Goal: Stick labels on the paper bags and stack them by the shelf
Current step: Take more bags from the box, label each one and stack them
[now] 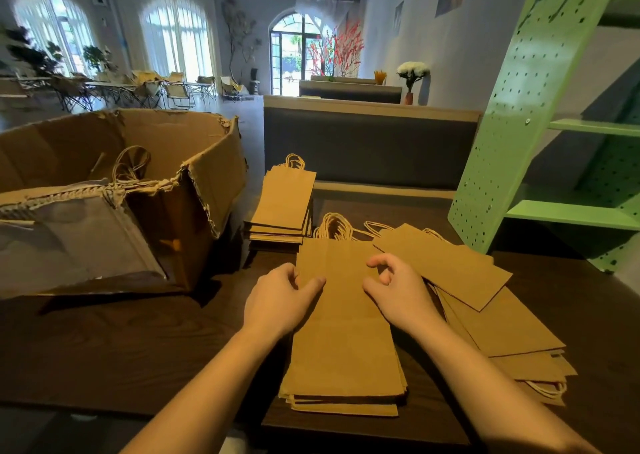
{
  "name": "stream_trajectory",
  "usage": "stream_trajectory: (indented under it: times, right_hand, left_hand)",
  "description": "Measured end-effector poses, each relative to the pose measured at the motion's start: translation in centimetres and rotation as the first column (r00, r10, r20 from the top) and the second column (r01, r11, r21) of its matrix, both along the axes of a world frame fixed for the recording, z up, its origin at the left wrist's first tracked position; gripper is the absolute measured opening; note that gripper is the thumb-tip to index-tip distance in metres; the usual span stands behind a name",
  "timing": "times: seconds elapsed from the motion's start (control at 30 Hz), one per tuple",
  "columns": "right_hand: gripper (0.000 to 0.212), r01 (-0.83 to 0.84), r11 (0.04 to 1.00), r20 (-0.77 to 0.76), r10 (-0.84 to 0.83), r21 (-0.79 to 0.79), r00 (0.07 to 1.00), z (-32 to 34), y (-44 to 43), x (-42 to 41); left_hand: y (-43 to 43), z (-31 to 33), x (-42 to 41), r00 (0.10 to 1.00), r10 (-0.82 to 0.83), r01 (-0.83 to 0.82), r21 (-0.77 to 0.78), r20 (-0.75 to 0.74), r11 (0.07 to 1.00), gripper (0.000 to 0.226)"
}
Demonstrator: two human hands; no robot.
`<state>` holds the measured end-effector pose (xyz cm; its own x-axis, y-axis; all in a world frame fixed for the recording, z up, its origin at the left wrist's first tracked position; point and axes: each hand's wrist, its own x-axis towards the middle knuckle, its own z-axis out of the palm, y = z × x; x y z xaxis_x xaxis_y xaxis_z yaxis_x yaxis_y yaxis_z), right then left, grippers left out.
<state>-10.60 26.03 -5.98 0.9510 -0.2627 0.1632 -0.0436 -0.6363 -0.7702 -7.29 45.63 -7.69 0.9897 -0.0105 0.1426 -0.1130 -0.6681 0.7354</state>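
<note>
Daylight enters through arched windows (176,37); folding chairs (176,91) stand before them; a grey bench back (370,145) borders the dark table (104,349).

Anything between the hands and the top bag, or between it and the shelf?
Nothing at the hands: left hand grips the top bag, right hand hovers over it. Toward the green shelf, a fanned pile of bags lies in between.
</note>
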Motion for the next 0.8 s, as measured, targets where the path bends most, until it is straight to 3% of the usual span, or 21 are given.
stream_trajectory:
  times: [0.13, 0.27, 0.47, 0.67, 0.8]
  right_hand:
    - [0.016, 0.015, 0.996, 0.036, -0.018, 0.083, 0.999, -0.7, -0.4, 0.3]
    - [0.015, 0.032, 0.997, -0.02, -0.031, 0.064, 0.999, -1.9, -0.8, 0.5]
    - [0.011, 0.012, 0.998, -0.033, -0.01, 0.065, 0.999, -3.4, -1.3, 0.4]
    - [0.009, -0.025, 0.992, 0.043, 0.02, 0.12, 0.999, -2.8, -2.2, 0.4]
    - [0.015, 0.023, 0.994, 0.071, -0.03, 0.108, 0.997, -1.8, -3.8, 0.7]
  left_hand:
    - [0.1, -0.4, 0.1, 0.999, 0.027, -0.023, -0.08, 0.042, 0.997, 0.045]
    - [-0.2, -0.7, 0.3, 1.0, 0.009, -0.009, -0.013, -0.004, 1.0, 0.043]
    - [-0.1, -1.7, 0.2, 0.999, 0.034, -0.036, -0.047, -0.04, 0.998, 0.043]
    - [-0.6, 0.2, 0.2, 0.991, -0.003, -0.008, 0.081, 0.131, 0.997, 0.036]
    - [-1.9, 1.7, 1.0, 0.976, -0.097, 0.092, 0.037, 0.196, 0.995, 0.028]
